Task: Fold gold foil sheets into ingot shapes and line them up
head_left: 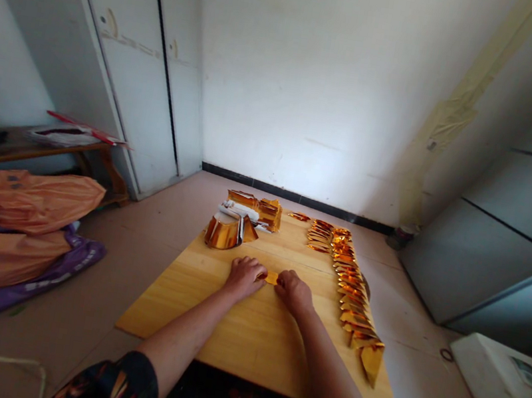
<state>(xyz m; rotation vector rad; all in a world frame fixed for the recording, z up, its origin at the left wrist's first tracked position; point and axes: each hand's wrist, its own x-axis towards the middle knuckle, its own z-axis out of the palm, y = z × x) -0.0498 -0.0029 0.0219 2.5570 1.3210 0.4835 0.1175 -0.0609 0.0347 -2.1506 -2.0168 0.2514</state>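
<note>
A small piece of gold foil paper (pixel 272 278) lies between my two hands over the middle of the wooden board. My left hand (pixel 245 277) has its fingers closed on the left end of the piece. On the right end, the fingers of my right hand (pixel 294 291) are pressed together round it. Beyond my left hand, a curved stack of gold paper (pixel 224 231) stands near the board's far left corner. A long row of folded gold pieces (pixel 352 286) runs down the right side of the board, with a shorter row (pixel 319 236) beside its far end.
The wooden board (pixel 164 297) sits low over a tiled floor. Behind the curved stack are a white roll (pixel 240 211) and more gold sheets (pixel 270 213). Orange and purple bags (pixel 34 223) lie at left, a white box (pixel 495 373) at right.
</note>
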